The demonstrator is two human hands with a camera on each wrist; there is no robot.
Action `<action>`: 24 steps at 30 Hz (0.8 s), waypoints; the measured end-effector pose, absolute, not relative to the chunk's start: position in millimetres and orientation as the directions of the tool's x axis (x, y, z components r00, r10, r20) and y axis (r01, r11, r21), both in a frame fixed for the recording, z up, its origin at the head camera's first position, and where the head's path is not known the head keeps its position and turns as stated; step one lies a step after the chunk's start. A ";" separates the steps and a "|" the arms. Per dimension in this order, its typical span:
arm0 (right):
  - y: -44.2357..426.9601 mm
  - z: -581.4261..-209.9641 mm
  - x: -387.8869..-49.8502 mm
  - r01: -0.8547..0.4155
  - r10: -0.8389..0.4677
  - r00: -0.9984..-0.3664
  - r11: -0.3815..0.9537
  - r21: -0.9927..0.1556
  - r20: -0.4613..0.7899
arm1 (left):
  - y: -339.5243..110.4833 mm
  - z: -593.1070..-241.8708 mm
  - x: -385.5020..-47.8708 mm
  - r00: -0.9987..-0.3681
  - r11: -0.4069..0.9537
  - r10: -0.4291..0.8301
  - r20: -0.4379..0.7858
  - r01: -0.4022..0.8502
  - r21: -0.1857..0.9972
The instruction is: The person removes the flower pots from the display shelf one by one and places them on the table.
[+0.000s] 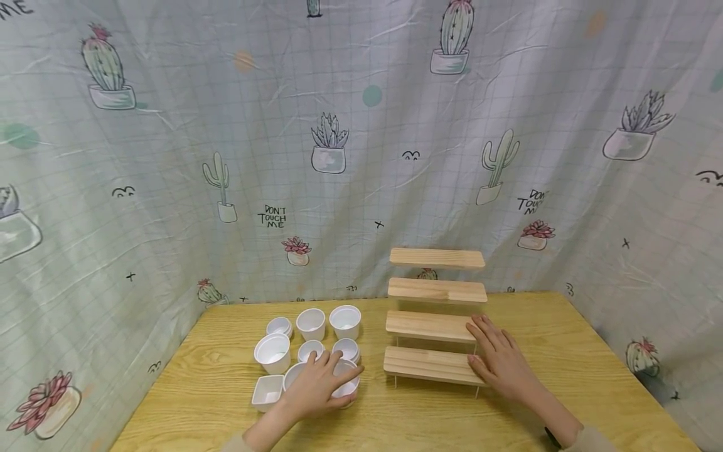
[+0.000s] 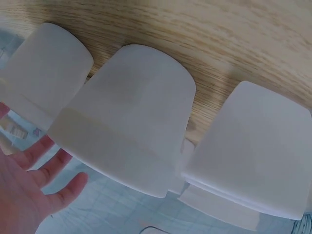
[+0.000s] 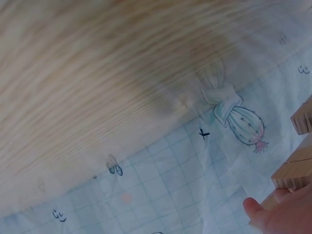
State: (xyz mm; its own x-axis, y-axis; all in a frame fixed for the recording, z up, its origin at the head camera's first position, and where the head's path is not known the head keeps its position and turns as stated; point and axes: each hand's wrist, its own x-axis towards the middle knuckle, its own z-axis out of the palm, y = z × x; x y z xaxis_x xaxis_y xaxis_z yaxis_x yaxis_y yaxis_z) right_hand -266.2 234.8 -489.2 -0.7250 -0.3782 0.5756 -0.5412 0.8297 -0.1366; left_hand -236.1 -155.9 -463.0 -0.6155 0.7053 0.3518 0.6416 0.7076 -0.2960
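My left hand hovers palm down with spread fingers over the front row of white plastic pots. Its thumb and index finger straddle the front right pot; firm contact cannot be told. Partly covered by the hand is the front middle pot, and left of that stands a square white pot. In the left wrist view, spread fingers lie beside the pots' rims. My right hand rests on the right ends of the lower boards of a tiered wooden stand, fingers fairly straight, thumb at the lowest board.
Behind the front row stand several more white round pots, large and small. The stand's upper boards rise toward the back of the wooden table. A cactus-print curtain surrounds the table at the back and sides.
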 end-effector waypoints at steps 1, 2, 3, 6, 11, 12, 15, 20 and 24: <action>235.1 -488.8 -266.0 -0.541 -0.378 -0.725 0.830 -0.136 0.576 | -156.0 -462.7 -235.6 -0.621 0.712 0.701 0.350 0.638 -0.294; 235.3 -488.3 -265.6 -0.541 -0.378 -0.726 0.830 -0.138 0.575 | -156.1 -462.4 -235.1 -0.627 0.717 0.696 0.350 0.634 -0.289; 235.6 -487.7 -265.1 -0.540 -0.378 -0.726 0.831 -0.137 0.574 | -156.3 -462.1 -234.5 -0.632 0.723 0.689 0.354 0.631 -0.282; 235.8 -486.1 -263.4 -0.535 -0.374 -0.732 0.833 -0.141 0.569 | -158.0 -458.8 -230.8 -0.652 0.742 0.669 0.358 0.616 -0.264; 236.9 -485.3 -259.2 -0.536 -0.371 -0.738 0.830 -0.155 0.564 | -162.5 -450.1 -221.5 -0.647 0.762 0.644 0.408 0.593 -0.261; 237.3 -485.2 -258.1 -0.538 -0.372 -0.739 0.828 -0.159 0.562 | -163.4 -448.8 -219.6 -0.639 0.764 0.640 0.426 0.592 -0.259; 239.1 -485.5 -254.8 -0.541 -0.376 -0.743 0.825 -0.165 0.553 | -166.5 -443.8 -213.0 -0.638 0.772 0.625 0.451 0.590 -0.236; 240.3 -486.0 -247.6 -0.533 -0.365 -0.757 0.824 -0.190 0.543 | -175.2 -437.3 -201.4 -0.646 0.791 0.598 0.474 0.571 -0.219; 240.6 -486.3 -241.5 -0.520 -0.350 -0.771 0.828 -0.208 0.533 | -185.9 -435.2 -192.8 -0.635 0.805 0.567 0.525 0.564 -0.187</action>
State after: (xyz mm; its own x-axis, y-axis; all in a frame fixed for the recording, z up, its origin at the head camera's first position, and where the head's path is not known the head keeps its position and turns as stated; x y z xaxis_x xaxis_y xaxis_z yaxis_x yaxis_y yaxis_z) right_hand -241.5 240.6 -486.3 -0.7706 -0.3495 0.5329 -0.5199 0.8284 -0.2084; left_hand -192.8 -185.9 -435.2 -0.6352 0.5665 0.5250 0.5635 0.8047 -0.1867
